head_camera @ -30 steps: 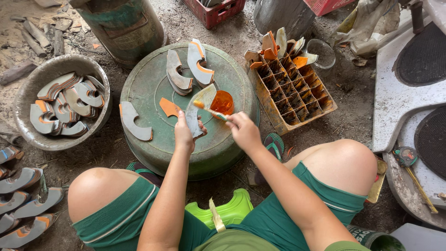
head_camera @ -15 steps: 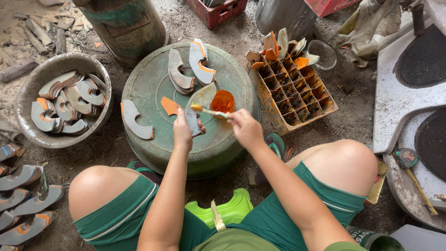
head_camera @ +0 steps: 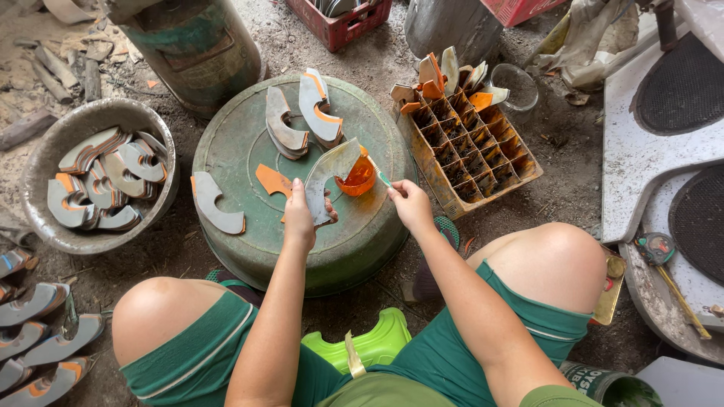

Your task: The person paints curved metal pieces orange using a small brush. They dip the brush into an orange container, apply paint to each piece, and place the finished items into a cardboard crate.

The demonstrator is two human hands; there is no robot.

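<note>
The left hand is closed around a curved grey piece shaped like a shoe sole part and holds it up over the big round green upside-down tub. The right hand pinches a thin brush with a pale handle. The brush tip is at a small orange cup of glue or paint, which sits on the tub just beside the held piece.

More things lie on the tub. Two grey curved pieces with orange edges lie stacked at the far side. One grey curved piece lies near the left rim. A flat orange scrap lies close to the left hand.

To the left, a round grey metal bowl on the ground is full of more curved pieces. To the right of the tub, a brown crate with many small square holes holds a few pieces at its far end. A bright green low stool shows between the person's knees.
</note>
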